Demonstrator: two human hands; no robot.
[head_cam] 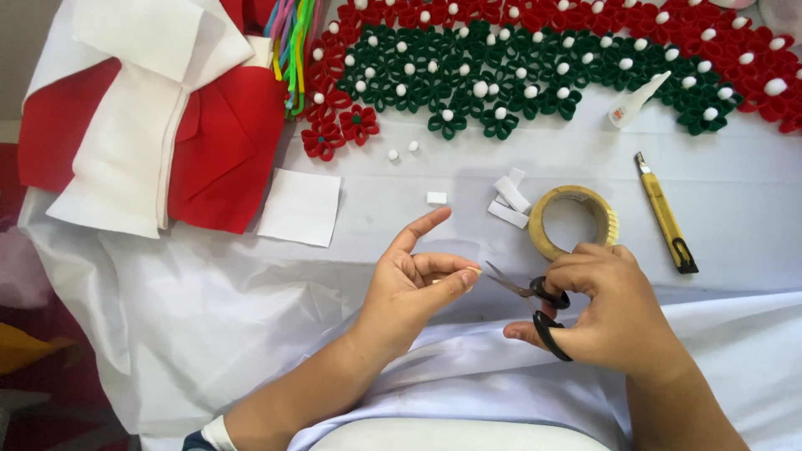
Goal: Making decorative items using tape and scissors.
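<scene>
The right hand (614,309) holds small scissors (535,305) w/ black loop handles, thumb & a finger through the loops; the short metal blades (503,280) stand slightly apart, tips aimed at the left hand (418,284). The left hand pinches sth tiny between thumb & middle finger, index raised; what it grips is too small to tell, maybe a pale scrap. Both hands hover over white cloth (209,309), near the person's lap. Just behind the right hand lies a tan tape roll (575,219), w/ white strips (510,200) beside it & a yellow utility knife (664,213) to the right. Further back: a red-&-green flower mat w/ white beads (518,58), a glue bottle (637,100), red & white felt sheets (150,125).
</scene>
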